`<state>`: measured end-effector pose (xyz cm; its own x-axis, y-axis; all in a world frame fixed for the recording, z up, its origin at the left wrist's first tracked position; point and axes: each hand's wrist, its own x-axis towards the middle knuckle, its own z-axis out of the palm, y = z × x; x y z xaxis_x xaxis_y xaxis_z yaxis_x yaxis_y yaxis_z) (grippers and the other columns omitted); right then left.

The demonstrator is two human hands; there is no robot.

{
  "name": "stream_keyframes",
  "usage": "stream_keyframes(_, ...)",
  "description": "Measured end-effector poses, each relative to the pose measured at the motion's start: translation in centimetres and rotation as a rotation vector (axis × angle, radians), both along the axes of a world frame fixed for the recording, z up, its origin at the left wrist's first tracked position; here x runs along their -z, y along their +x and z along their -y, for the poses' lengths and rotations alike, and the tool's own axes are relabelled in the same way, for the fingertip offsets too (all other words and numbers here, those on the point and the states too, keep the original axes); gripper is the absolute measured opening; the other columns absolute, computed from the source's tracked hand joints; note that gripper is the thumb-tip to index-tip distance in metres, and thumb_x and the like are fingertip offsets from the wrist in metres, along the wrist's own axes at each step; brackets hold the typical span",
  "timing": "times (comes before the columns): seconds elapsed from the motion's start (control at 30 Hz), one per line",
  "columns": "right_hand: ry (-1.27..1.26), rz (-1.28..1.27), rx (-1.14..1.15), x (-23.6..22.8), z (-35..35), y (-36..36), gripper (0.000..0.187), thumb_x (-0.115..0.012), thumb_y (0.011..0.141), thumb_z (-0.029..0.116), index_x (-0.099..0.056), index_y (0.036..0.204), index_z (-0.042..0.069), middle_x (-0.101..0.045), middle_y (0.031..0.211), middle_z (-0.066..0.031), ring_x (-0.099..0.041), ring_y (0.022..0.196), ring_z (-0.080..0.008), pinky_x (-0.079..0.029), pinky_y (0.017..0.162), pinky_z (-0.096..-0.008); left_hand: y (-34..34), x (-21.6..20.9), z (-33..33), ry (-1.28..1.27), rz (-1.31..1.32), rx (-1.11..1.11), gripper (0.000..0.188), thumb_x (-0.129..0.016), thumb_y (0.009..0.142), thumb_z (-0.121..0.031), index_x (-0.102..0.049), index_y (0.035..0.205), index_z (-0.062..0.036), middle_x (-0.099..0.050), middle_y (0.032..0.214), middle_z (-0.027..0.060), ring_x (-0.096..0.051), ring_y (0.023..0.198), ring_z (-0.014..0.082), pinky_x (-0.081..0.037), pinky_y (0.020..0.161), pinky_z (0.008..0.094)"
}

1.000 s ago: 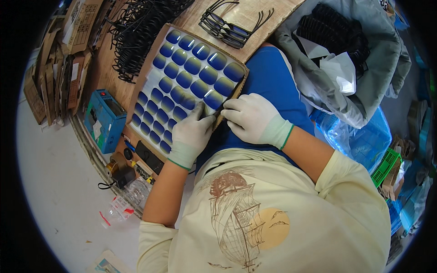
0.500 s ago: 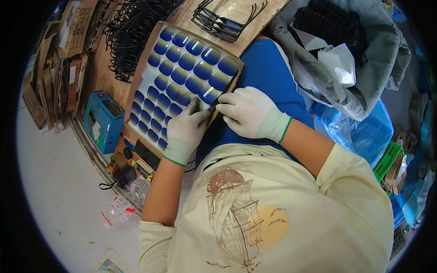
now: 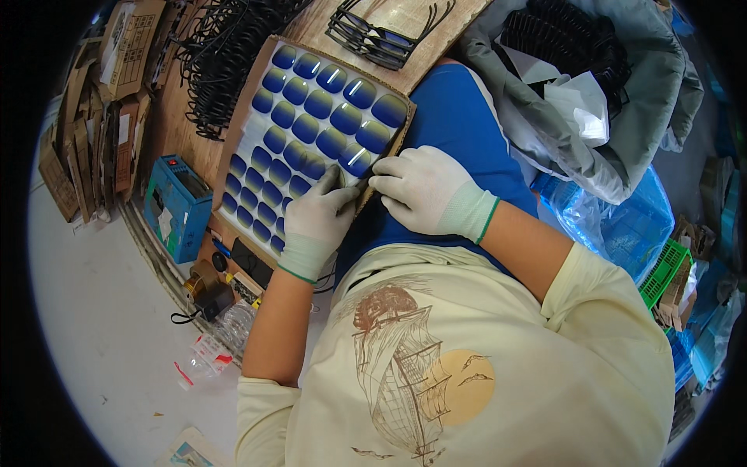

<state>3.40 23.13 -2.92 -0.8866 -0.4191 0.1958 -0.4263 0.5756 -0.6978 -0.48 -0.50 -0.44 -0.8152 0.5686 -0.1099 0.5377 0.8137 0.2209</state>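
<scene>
A shallow cardboard box (image 3: 410,118) lies tilted in front of me. It holds rows of tinted sunglass lenses (image 3: 318,103), shaded from blue to yellow-green, on a white sheet. My left hand (image 3: 317,226), in a white glove with dark-stained fingertips, is at the box's near side. Its thumb and fingers close on something among the nearest lenses that I cannot make out. Just right of it, my right hand (image 3: 426,191), gloved too, is closed with fingertips bunched at the box's near right edge. Whatever it pinches is hidden.
Black spectacle frames (image 3: 369,39) lie on the wooden table (image 3: 311,29) beyond the box, beside a heap of black frames (image 3: 210,70). A blue device (image 3: 177,208) and flattened cardboard (image 3: 120,109) are at left. At right stands a grey lined bag (image 3: 654,86) of black parts.
Both hands stay at the box's near edge with almost the same grip. My right hand has shifted very slightly upward and to the left.
</scene>
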Motion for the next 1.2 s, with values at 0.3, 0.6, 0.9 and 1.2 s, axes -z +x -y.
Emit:
stream_keyframes(0.3,-0.004,-0.011,0.0,0.2,0.1,0.0,0.023,-0.069,0.085,0.014,-0.073,0.107,0.007,-0.069,0.112,-0.0104,-0.067,0.096,-0.0293,-0.052,0.086,-0.0416,-0.1,-0.6,0.1,-0.017,0.053,0.007,0.022,-0.074,0.085,-0.025,-0.08,0.106,-0.0227,-0.067,0.133,0.0149,-0.075,0.089,0.031,-0.06,0.074,0.0378)
stream_keyframes(0.6,-0.015,-0.056,0.015,0.4,0.2,0.0,0.021,-0.066,0.084,0.017,-0.073,0.102,0.007,-0.069,0.105,-0.0094,-0.066,0.092,-0.0282,-0.052,0.083,-0.0406,0.1,-0.9,-0.5,-0.165,0.008,0.092,0.019,-0.073,0.087,-0.029,-0.079,0.104,-0.0225,-0.064,0.136,0.0153,-0.074,0.086,0.0298,-0.06,0.069,0.0375)
stream_keyframes(0.9,-0.009,-0.009,-0.001,0.3,0.1,0.0,0.021,-0.068,0.084,0.014,-0.073,0.104,0.006,-0.07,0.111,-0.0101,-0.066,0.094,-0.0289,-0.052,0.084,-0.0417,0.3,-0.4,-0.8,-0.16,-0.006,0.039,0.019,-0.072,0.088,-0.027,-0.081,0.105,-0.0231,-0.065,0.136,0.0179,-0.075,0.087,0.0313,-0.06,0.075,0.0371)
stream_keyframes(1.2,0.015,-0.01,-0.014,0.2,0.0,0.1,0.021,-0.067,0.084,0.015,-0.072,0.104,0.007,-0.069,0.11,-0.0088,-0.066,0.092,-0.0276,-0.051,0.082,-0.0402,0.7,0.1,-1.1,-0.119,-0.063,0.021,0.015,-0.074,0.086,-0.028,-0.079,0.098,-0.0209,-0.067,0.132,0.0178,-0.075,0.088,0.0293,-0.06,0.069,0.0372)
